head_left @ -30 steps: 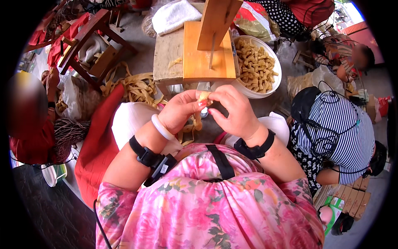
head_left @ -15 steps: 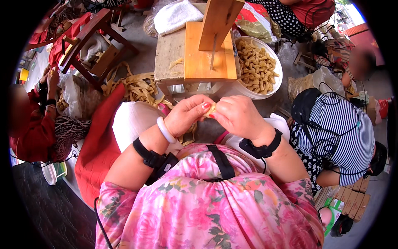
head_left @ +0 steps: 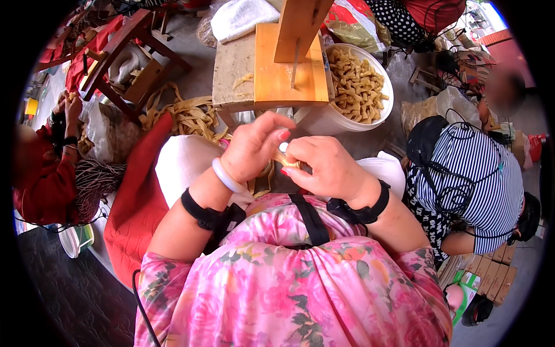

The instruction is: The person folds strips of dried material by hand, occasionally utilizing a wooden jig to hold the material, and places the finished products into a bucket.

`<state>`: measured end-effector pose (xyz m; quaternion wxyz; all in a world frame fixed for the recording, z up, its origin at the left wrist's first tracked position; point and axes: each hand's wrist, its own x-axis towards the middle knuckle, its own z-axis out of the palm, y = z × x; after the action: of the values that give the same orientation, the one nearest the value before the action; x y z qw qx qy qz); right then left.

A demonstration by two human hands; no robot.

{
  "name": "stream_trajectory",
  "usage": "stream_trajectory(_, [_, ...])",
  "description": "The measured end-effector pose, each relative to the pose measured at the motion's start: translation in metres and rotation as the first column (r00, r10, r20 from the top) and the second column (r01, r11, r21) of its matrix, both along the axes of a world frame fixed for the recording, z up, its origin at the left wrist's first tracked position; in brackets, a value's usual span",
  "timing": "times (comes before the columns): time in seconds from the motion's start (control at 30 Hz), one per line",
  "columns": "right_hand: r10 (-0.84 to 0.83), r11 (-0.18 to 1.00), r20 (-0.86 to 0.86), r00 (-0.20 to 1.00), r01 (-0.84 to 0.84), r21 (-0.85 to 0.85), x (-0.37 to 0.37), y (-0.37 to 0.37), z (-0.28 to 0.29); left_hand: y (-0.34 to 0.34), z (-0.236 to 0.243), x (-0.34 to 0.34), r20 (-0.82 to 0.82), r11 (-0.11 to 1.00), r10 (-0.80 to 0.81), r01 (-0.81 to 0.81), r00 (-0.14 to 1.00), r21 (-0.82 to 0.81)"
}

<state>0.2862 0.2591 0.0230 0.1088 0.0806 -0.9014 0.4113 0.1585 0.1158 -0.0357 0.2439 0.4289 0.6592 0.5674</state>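
Over my lap, a narrow tan strip (head_left: 281, 157) is bent between my two hands. My right hand (head_left: 332, 165) pinches it between thumb and curled fingers. My left hand (head_left: 248, 147) has its index finger raised and its thumb apart from it. The strip runs in under that hand, where the lower fingers seem to grip it, partly hidden. Ahead to the right stands a white tub (head_left: 388, 104) with many knotted tan pieces (head_left: 355, 87). More loose tan strips (head_left: 182, 110) lie on the floor to the left.
In front is a worn wooden bench (head_left: 231, 75) with an orange wooden block stand (head_left: 266, 75), a thin upright metal piece and a white towel (head_left: 243, 20). A dark red stool (head_left: 124, 52) stands left. Red cloth (head_left: 136, 214) hangs beside my leg. Other people sit at both sides.
My left index finger has lifted and my left thumb has come away from my right hand. The hands have moved slightly apart, showing more of the strip.
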Motion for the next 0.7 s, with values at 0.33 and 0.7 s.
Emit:
stream_trajectory(0.33, [-0.220, 0.954, 0.145, 0.965, 0.244, -0.175, 0.009, 0.023, 0.006, -0.017, 0.025, -0.043, -0.184, 0.973, -0.210, 0.187, 0.960, -0.135])
stream_trajectory(0.7, [-0.348, 0.938, -0.058, 0.936, 0.347, -0.025, -0.049, 0.064, 0.003, 0.037, 0.039, -0.071, -0.126, 0.974, 0.023, -0.051, 0.992, -0.221])
